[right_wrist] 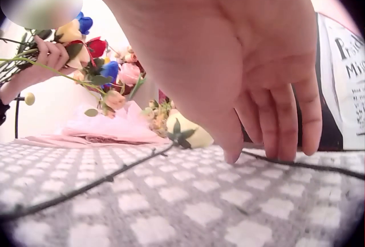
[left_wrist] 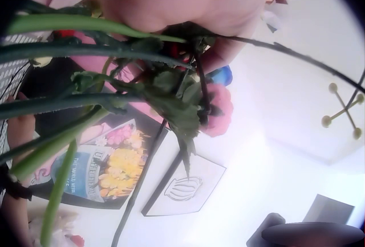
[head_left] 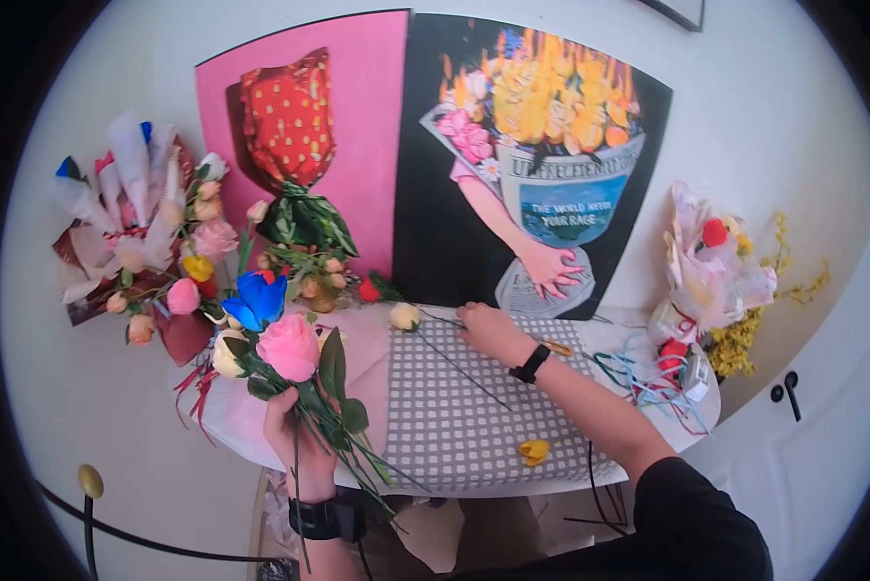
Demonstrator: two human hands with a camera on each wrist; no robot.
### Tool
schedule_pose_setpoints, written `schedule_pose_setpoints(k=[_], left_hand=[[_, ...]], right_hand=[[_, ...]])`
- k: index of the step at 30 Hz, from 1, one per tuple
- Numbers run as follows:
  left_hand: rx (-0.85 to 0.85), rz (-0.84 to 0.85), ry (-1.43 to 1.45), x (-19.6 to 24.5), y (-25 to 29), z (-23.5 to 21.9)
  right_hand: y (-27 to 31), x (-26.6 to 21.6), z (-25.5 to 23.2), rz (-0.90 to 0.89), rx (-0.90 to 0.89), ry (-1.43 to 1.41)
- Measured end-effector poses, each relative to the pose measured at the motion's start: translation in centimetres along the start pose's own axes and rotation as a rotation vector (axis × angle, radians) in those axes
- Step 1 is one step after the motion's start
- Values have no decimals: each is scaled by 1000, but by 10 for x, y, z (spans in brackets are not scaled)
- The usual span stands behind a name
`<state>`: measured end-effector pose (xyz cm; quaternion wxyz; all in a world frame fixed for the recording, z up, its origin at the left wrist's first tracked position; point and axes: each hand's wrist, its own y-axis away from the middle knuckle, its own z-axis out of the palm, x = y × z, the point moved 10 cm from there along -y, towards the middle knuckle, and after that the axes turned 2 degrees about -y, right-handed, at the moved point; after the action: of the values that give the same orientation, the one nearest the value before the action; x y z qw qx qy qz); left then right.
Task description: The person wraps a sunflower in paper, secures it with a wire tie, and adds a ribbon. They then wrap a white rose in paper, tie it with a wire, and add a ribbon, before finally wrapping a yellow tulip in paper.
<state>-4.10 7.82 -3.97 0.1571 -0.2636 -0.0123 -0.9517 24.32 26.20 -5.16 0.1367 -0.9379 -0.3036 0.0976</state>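
Observation:
My left hand (head_left: pixel 285 431) grips a bunch of stems at the front left, topped by a pink rose (head_left: pixel 288 347), a blue rose (head_left: pixel 257 302) and a cream rose (head_left: pixel 227 354). In the left wrist view, green stems (left_wrist: pixel 63 101) fan out below the grip. My right hand (head_left: pixel 493 334) reaches to the back of the table, its fingers pointing down. The right wrist view shows the fingertips right at a thin dark stem (right_wrist: pixel 325 168), thumb apart from the fingers. Beside it lies a cream rose (right_wrist: pixel 197 134) with a long stem.
A grey checked cloth (head_left: pixel 445 426) and pink paper (head_left: pixel 357 387) cover the white table. A yellow flower head (head_left: pixel 534 451) lies near the front edge. Tangled ribbons (head_left: pixel 648 378) lie right, below a wrapped bouquet (head_left: pixel 711 266). More flowers (head_left: pixel 178 232) stand left; two pictures (head_left: pixel 425 194) stand behind.

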Motion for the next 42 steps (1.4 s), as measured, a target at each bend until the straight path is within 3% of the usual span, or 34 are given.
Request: schedule_pose_setpoints(k=[6, 8, 10, 12, 22, 25, 27, 30, 31, 33, 36, 39, 42], left_hand=[[29, 84, 65, 27, 12, -16], [34, 86, 54, 29, 15, -15], [30, 77, 55, 29, 17, -13], [23, 63, 54, 28, 19, -8], [84, 14, -8, 10, 16, -12], [90, 3, 14, 6, 16, -17], [97, 8, 25, 6, 17, -19], [115, 20, 47, 7, 18, -18], [114, 20, 48, 7, 18, -18], [98, 10, 35, 4, 19, -15], [-38, -41, 67, -7, 12, -25], [-55, -54, 93, -6, 15, -22], [-36, -45, 96, -2, 15, -23]], right_hand=[[-7, -3, 7, -36, -17, -240], [-6, -1, 4, 95, -36, -464], [-10, 2, 3, 65, -2, -474], [-9, 11, -3, 215, -18, -507], [13, -14, -76, 60, 158, -492], [37, -14, -57, 170, 4, -452], [51, -5, -23, 94, -85, -281], [61, -33, -19, -46, -175, -162], [58, -39, -17, -46, -175, -161], [50, -37, -13, 121, -144, -266], [40, -27, 16, 107, -188, -248], [30, -33, 22, 25, -329, -380], [28, -19, 25, 35, -302, -250]])
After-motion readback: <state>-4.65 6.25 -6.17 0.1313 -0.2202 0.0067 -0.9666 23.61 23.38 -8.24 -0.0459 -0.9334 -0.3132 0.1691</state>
